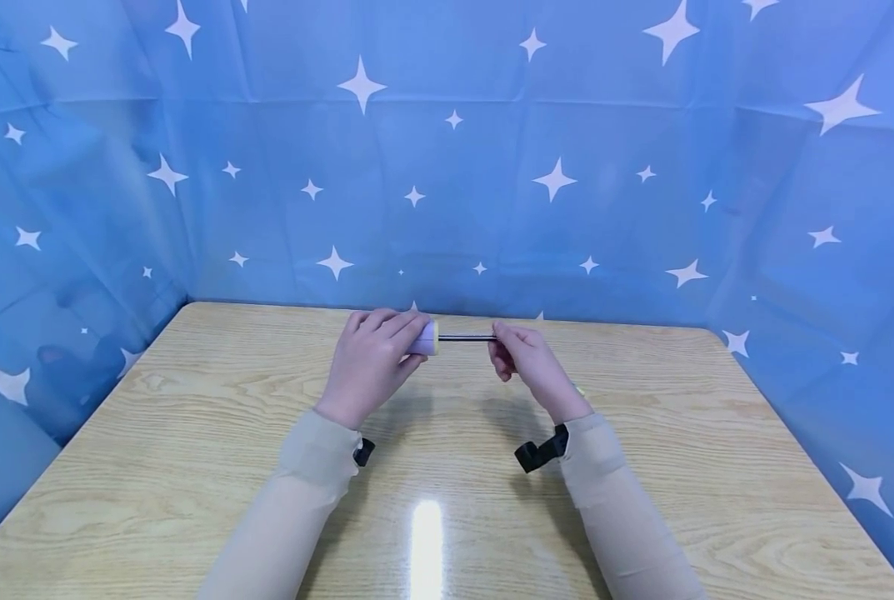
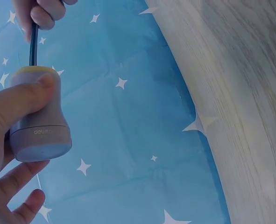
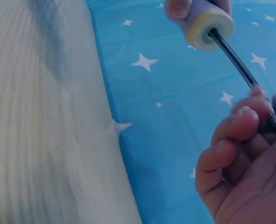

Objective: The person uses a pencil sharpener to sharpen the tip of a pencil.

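Note:
My left hand (image 1: 375,354) grips a lavender pencil sharpener (image 2: 40,109) with a yellow ring at its mouth, its thumb pressed along the body. The sharpener lies sideways in the head view, mouth to the right. A dark, slim pencil (image 3: 235,59) runs straight into that mouth. Its outer end is pinched between the thumb and fingers of my right hand (image 1: 525,354), the other fingers curled below. Both hands hold the pair above the far part of the table. The pencil's tip is hidden inside the sharpener.
The wooden table (image 1: 192,450) spans the view. A small yellow-green thing (image 1: 579,390) shows partly behind the right wrist. A blue curtain (image 1: 447,150) with white stars stands along the table's back and sides. Dark wrist mounts (image 1: 540,450) jut inward from the sleeves.

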A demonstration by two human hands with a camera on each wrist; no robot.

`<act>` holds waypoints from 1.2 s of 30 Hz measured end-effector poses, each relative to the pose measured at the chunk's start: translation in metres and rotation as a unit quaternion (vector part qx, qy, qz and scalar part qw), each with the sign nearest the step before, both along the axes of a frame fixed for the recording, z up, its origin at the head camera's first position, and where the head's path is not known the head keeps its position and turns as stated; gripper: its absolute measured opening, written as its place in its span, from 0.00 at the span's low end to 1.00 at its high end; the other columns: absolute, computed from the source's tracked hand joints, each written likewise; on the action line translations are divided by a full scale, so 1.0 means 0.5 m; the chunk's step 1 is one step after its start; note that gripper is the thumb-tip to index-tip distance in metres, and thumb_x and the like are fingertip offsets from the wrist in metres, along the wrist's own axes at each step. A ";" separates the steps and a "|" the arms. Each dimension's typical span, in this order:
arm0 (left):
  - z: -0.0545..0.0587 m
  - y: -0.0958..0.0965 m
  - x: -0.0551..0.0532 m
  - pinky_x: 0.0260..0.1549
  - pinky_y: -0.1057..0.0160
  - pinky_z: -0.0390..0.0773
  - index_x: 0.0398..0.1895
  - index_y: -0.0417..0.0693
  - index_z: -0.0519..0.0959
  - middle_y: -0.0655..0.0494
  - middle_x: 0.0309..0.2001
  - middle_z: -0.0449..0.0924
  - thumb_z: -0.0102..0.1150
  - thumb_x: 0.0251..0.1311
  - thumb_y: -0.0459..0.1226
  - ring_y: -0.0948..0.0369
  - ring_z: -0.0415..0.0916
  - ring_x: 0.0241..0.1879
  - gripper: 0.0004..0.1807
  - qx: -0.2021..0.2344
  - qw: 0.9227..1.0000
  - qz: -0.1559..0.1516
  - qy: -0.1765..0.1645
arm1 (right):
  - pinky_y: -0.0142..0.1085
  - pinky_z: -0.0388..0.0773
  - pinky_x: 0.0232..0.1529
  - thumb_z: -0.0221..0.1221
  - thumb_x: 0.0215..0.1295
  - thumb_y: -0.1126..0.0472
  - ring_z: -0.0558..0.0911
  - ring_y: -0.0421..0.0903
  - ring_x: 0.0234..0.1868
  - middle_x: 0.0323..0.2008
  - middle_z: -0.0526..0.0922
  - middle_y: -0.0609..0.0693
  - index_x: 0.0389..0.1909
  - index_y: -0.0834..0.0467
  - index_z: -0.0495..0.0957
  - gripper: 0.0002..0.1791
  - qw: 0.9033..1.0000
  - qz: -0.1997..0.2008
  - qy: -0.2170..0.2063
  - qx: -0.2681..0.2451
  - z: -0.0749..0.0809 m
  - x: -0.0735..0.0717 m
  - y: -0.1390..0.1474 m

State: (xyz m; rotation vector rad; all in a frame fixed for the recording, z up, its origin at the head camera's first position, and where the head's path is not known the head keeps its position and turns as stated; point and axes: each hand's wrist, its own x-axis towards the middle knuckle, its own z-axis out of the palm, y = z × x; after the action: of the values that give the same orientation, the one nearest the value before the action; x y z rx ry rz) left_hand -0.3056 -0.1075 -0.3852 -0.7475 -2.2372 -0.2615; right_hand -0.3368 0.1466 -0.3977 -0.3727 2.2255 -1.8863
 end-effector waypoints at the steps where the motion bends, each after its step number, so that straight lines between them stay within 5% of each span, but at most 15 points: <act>1: 0.000 -0.001 0.000 0.47 0.54 0.71 0.54 0.49 0.82 0.54 0.51 0.83 0.76 0.47 0.42 0.55 0.77 0.49 0.27 0.000 1.000 0.003 -0.004 | 0.36 0.70 0.27 0.42 0.75 0.41 0.68 0.45 0.21 0.21 0.70 0.52 0.32 0.67 0.72 0.31 1.000 0.001 0.005 0.007 0.002 -0.001 0.003; 7: 0.000 -0.014 -0.001 0.48 0.53 0.71 0.55 0.50 0.81 0.55 0.50 0.83 0.73 0.51 0.43 0.55 0.76 0.49 0.26 0.000 1.000 0.019 -0.023 | 0.38 0.76 0.32 0.44 0.75 0.42 0.75 0.47 0.26 0.36 0.78 0.57 0.53 0.64 0.75 0.29 0.998 -0.007 0.040 0.039 0.014 -0.003 0.025; 13: 0.002 -0.016 -0.005 0.48 0.53 0.71 0.54 0.49 0.81 0.54 0.50 0.83 0.73 0.51 0.43 0.54 0.77 0.49 0.25 0.003 1.000 0.016 -0.021 | 0.39 0.76 0.39 0.54 0.72 0.51 0.80 0.59 0.34 0.46 0.83 0.57 0.55 0.55 0.78 0.18 0.995 -0.007 0.070 0.067 0.022 0.001 0.023; 21: 0.001 -0.003 -0.003 0.47 0.53 0.71 0.55 0.50 0.81 0.54 0.52 0.82 0.74 0.50 0.44 0.55 0.76 0.49 0.26 0.002 1.000 0.001 -0.021 | 0.45 0.75 0.42 0.59 0.69 0.56 0.82 0.52 0.29 0.39 0.87 0.51 0.52 0.58 0.81 0.15 0.992 -0.016 0.103 0.075 0.012 0.002 0.022; 28: 0.006 0.003 0.001 0.49 0.54 0.71 0.53 0.49 0.82 0.54 0.51 0.83 0.75 0.48 0.43 0.54 0.77 0.49 0.27 0.002 1.000 -0.006 0.010 | 0.41 0.75 0.42 0.58 0.70 0.56 0.82 0.52 0.27 0.33 0.86 0.51 0.47 0.61 0.83 0.14 0.988 -0.030 0.134 0.075 0.014 0.007 0.021; 36: 0.002 0.000 0.000 0.50 0.53 0.72 0.53 0.48 0.82 0.53 0.49 0.83 0.75 0.48 0.39 0.53 0.77 0.49 0.25 0.004 1.000 -0.004 0.020 | 0.41 0.78 0.36 0.56 0.71 0.53 0.79 0.52 0.23 0.28 0.82 0.54 0.39 0.60 0.84 0.14 0.991 -0.036 0.118 0.047 0.005 0.008 0.002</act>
State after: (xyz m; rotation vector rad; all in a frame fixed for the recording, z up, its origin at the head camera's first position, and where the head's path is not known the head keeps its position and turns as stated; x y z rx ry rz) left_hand -0.3055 -0.1077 -0.3841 -0.7511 -2.1953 -0.2583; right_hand -0.3328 0.1475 -0.3953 -0.5297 2.5012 -1.8478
